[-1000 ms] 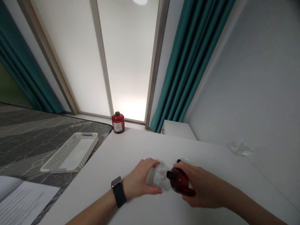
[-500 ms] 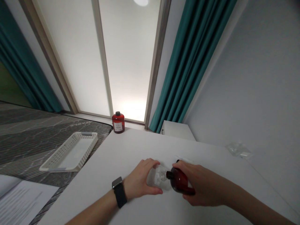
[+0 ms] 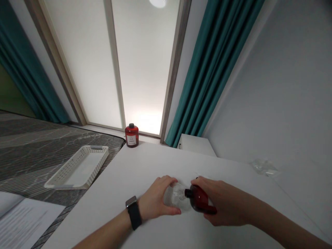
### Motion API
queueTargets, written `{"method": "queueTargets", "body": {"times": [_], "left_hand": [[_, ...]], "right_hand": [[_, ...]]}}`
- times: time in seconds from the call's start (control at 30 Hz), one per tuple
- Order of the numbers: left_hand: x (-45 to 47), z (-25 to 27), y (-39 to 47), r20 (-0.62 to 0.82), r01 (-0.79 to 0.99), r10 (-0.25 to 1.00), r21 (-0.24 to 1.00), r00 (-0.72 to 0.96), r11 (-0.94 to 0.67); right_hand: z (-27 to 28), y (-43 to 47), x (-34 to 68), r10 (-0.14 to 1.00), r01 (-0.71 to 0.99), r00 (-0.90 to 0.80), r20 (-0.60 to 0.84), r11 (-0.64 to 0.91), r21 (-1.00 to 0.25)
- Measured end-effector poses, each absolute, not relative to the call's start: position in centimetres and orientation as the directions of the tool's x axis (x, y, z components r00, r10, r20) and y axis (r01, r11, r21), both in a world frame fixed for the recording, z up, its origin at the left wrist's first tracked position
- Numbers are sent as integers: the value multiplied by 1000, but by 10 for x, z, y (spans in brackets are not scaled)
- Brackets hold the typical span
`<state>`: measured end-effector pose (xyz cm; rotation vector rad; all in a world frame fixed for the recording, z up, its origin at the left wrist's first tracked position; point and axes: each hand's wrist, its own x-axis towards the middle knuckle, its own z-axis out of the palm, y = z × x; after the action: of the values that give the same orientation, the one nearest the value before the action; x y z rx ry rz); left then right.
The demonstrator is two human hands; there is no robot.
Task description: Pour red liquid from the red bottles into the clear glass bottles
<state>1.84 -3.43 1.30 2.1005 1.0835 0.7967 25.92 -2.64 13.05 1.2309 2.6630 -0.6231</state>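
Note:
My left hand [image 3: 162, 197], with a black watch on its wrist, is curved around a clear transparent bottle [image 3: 178, 196] standing on the white table [image 3: 150, 162]. My right hand [image 3: 220, 200] is wrapped around a dark red bottle [image 3: 200, 199], tilted on its side. Its black neck points left and lies over the top of the clear bottle. Whether liquid is flowing between them I cannot tell. At the table's far left corner stands another red bottle [image 3: 131, 135] with a black cap and a white label.
A white perforated basket [image 3: 97, 167] and an open booklet [image 3: 33, 221] lie on the grey patterned surface at the left. Crumpled clear plastic [image 3: 264, 167] rests by the right wall. Beyond the table stands a white cabinet [image 3: 197, 145].
Hardly anything differs. Both hands keep their grips, and the red bottle's neck stays over the clear bottle. The whole view has shifted very slightly.

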Motion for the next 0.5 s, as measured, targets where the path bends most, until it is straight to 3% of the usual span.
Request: {"method": "queueTargets", "body": {"times": [0.5], "left_hand": [[18,16,-34,221,472,846,748,485,-467]], "right_hand": [[137,-28,255,692,767,-641,-332,567,-299]]}}
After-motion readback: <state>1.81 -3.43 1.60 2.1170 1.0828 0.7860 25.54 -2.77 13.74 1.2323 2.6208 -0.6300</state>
